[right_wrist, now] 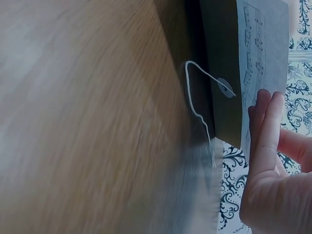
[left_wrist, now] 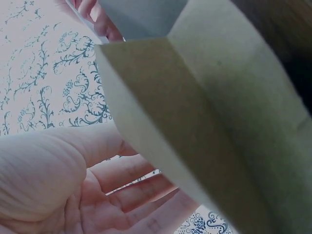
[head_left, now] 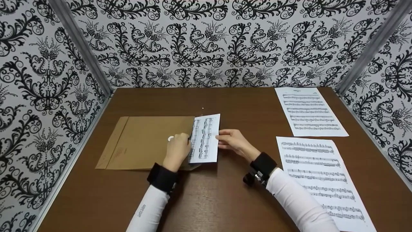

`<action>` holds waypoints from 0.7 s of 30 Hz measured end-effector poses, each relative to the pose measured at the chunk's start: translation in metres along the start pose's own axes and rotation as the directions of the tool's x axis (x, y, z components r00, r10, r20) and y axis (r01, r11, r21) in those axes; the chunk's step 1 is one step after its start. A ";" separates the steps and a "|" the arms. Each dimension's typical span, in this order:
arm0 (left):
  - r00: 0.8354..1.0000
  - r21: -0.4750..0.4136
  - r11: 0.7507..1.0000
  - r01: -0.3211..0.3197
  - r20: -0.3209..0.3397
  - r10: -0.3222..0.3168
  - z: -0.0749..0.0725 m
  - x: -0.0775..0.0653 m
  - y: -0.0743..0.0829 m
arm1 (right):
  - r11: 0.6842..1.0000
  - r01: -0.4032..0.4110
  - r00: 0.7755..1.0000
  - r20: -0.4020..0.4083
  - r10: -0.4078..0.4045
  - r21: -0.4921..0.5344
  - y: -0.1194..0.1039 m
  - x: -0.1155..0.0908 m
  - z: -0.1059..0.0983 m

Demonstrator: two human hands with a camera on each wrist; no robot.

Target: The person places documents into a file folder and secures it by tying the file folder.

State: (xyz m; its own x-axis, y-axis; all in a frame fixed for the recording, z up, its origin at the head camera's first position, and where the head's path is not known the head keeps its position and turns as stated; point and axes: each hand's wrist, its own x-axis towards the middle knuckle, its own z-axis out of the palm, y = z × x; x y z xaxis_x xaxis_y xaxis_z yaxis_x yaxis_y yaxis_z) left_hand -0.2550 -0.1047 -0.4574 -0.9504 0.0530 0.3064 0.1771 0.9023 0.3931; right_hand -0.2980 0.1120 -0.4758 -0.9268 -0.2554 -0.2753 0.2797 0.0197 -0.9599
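Note:
A brown kraft envelope (head_left: pixel 145 138) lies sideways on the table, its mouth facing right. My left hand (head_left: pixel 178 149) grips the upper layer at the mouth; in the left wrist view the lifted paper wall (left_wrist: pixel 165 107) runs between thumb and fingers. Part of a white sheet of music (head_left: pixel 207 141) sticks out of the mouth, the rest hidden inside. My right hand (head_left: pixel 236 142) pinches the sheet's outer right edge, thumb above and fingers underneath. The right wrist view shows a white button (right_wrist: pixel 225 87) and a loose white string (right_wrist: pixel 190 92) on the envelope's underside.
Two more sheets of music lie on the right of the brown table (head_left: pixel 199 199): a far page (head_left: pixel 309 112) by the back edge and a nearer page (head_left: pixel 318 174) beside my right forearm. Patterned wall panels (head_left: pixel 209 42) enclose the back and sides.

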 end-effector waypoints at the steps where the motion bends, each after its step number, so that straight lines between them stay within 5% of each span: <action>1: 1.000 0.005 1.000 -0.001 -0.002 0.001 0.000 0.000 0.000 | 1.000 -0.001 1.000 0.000 0.001 0.006 0.000 0.001 0.002; 21: 1.000 0.026 1.000 -0.012 -0.007 0.012 -0.002 0.000 0.002 | 0.999 -0.016 1.000 0.011 0.016 0.037 -0.001 0.013 0.027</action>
State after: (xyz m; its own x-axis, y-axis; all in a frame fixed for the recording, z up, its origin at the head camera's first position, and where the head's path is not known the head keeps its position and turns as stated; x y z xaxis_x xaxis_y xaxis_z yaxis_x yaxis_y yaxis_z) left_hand -0.2536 -0.1040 -0.4546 -0.9464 0.0605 0.3174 0.1813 0.9125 0.3667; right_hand -0.3035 0.0821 -0.4768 -0.9194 -0.2657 -0.2899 0.3037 -0.0115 -0.9527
